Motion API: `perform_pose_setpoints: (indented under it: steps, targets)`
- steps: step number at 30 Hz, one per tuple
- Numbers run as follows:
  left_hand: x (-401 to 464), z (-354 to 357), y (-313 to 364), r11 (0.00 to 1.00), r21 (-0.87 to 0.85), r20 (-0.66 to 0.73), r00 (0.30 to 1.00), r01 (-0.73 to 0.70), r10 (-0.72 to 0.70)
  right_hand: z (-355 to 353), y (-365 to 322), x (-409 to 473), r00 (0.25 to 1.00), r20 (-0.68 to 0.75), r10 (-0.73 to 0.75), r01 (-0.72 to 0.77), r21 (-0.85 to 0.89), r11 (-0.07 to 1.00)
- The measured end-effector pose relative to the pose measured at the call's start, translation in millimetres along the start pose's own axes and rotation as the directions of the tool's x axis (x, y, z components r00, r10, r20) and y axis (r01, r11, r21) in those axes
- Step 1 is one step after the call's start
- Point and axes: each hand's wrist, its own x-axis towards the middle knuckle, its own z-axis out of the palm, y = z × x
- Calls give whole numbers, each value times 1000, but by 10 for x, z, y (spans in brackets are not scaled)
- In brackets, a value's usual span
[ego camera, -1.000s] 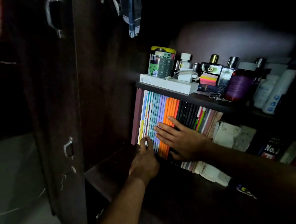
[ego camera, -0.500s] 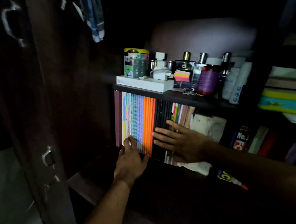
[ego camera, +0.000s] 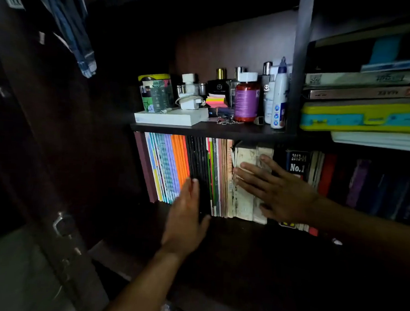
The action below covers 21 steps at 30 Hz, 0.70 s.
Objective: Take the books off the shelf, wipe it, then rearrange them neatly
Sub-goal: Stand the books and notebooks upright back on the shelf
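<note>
Head view: right hand (ego camera: 278, 192) at 3 o'clock, fingers spread flat on worn white books (ego camera: 245, 186); left hand (ego camera: 185, 216), fingers together, maybe touching black spines (ego camera: 199, 159).

Very dim pic; light from front hits only the bright upright book spines (ego camera: 175, 168) & upper dark wooden shelf (ego camera: 212, 131). Corners black, edges wide-angle warped, slightly soft.
</note>
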Motion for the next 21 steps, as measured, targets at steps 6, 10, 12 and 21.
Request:
perform_pose_setpoints:
  steps: [6,10,12,21]
  targets:
    - [-60,365,791,993,-112,214,975,-32,55,129,28,92,998,50,-41,43,-34,998]
    - [-64,308,805,1000,21,245,969,19,-23,-40,-25,85,996,93,4,-4,-2,1000]
    - [-72,294,825,998,33,261,964,45,-52,-171,-203,96,996,38,84,-87,92,992]
    - [-58,322,838,999,-10,216,976,38,-35,106,-215,-639,962,167,217,-237,114,965]
